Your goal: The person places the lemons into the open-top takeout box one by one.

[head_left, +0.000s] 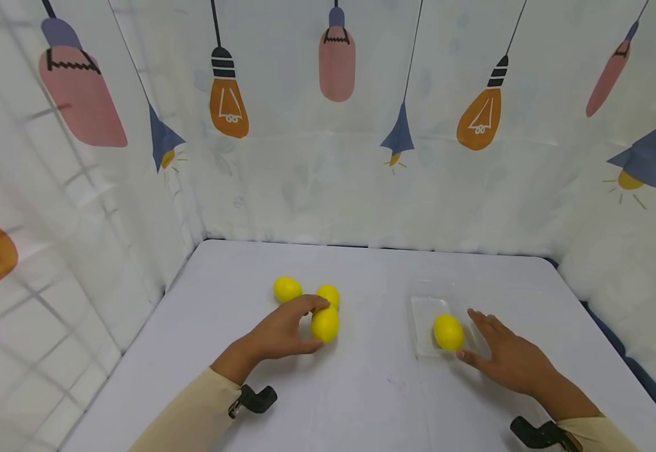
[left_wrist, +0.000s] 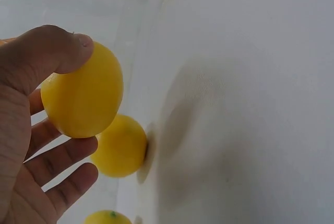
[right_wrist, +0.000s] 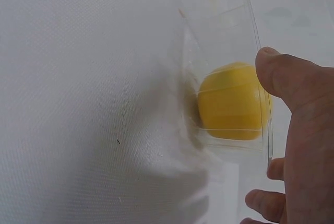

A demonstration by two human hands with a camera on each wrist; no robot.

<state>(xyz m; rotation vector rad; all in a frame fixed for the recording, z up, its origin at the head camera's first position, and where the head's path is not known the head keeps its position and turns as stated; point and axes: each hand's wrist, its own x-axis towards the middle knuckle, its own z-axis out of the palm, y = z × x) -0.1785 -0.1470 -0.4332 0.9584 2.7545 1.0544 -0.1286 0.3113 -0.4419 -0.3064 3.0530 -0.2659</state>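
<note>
My left hand (head_left: 282, 329) pinches a yellow lemon (head_left: 324, 324) between thumb and fingertips, left of the table's middle. A gap shows between this lemon (left_wrist: 86, 91) and the tabletop in the left wrist view. Just behind it sit two more lemons, one (head_left: 287, 289) to the left and one (head_left: 329, 292) partly hidden by the held fruit. On the right, a clear plastic container (head_left: 421, 312) has a single lemon (head_left: 448, 332) inside. My right hand (head_left: 511, 361) is at the container's right side, fingers extended, thumb right at the rim in the right wrist view.
A white-covered table (head_left: 373, 402) carries everything. Patterned fabric (head_left: 282, 188) with printed lamps hangs behind it and on both sides. Each wrist wears a black mount, one (head_left: 257, 399) on the left and one (head_left: 537, 433) on the right.
</note>
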